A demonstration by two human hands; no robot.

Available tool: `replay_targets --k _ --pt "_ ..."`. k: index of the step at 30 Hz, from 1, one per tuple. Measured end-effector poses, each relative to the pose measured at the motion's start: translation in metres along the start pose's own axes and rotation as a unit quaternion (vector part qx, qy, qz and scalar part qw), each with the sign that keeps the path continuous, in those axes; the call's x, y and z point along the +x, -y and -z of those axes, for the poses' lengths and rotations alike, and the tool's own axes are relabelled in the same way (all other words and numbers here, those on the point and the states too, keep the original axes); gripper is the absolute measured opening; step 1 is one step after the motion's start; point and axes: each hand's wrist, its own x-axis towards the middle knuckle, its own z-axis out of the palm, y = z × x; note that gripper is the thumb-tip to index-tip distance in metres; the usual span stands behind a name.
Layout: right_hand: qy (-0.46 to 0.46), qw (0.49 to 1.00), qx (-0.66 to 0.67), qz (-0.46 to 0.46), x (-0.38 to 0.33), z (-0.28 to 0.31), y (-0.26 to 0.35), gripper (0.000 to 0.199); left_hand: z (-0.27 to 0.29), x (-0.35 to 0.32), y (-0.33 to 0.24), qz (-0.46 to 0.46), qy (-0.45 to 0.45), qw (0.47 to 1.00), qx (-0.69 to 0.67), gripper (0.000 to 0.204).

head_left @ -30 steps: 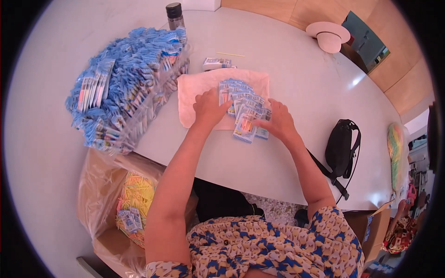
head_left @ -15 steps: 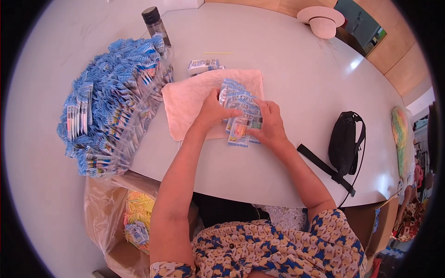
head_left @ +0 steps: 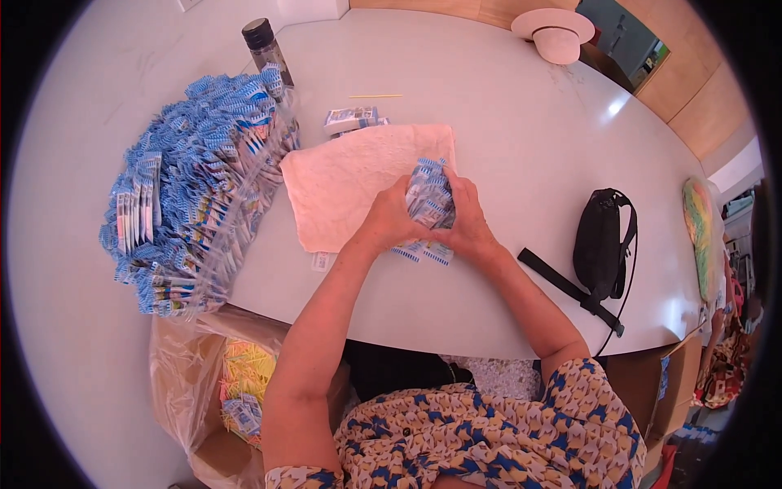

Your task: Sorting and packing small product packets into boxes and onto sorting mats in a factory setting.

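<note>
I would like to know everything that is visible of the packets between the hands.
The packets look like flat plastic pouches, partly clear, with blue striped ends. They are gathered in an overlapping pile, cupped between the left hand and right hand, which touch them. The pile's upper part is over the right side of the cloth; striped ends show below the hands, over the table. Their contents are unclear.

A: Where is the free room lying?
B: On the table (head_left: 521,155), a way is lying open between the right hand (head_left: 471,224) and the black bag (head_left: 599,244), but the bag's strap (head_left: 558,284) is stretching into it.
A: And between this hand and the left hand (head_left: 388,216)?
B: There the held packets (head_left: 429,196) are filling the gap.
A: What is blocking farther left?
B: Beside the cloth (head_left: 342,187), the big blue pile (head_left: 179,179) is lying, and a dark bottle (head_left: 262,45) is standing at its far end.
</note>
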Motion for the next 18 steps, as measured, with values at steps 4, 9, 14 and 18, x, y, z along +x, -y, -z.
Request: replay_targets --k 4,9,14,18 --pt "0.011 0.997 0.076 0.030 -0.007 0.005 0.000 0.099 -0.010 -0.014 0.016 -0.026 -0.067 0.985 -0.154 0.067" --pt "-0.162 0.969 0.185 -0.029 -0.011 0.004 0.030 0.099 -0.018 -0.039 0.020 -0.004 -0.091 0.924 -0.371 0.065" --pt "-0.009 0.911 0.399 -0.102 -0.010 0.007 0.032 0.081 -0.018 -0.049 0.017 -0.027 -0.101 0.890 -0.444 0.062" --pt "0.065 0.923 0.367 -0.091 0.016 0.021 0.043 0.061 0.002 -0.041 0.009 -0.057 -0.104 0.913 -0.389 0.067"
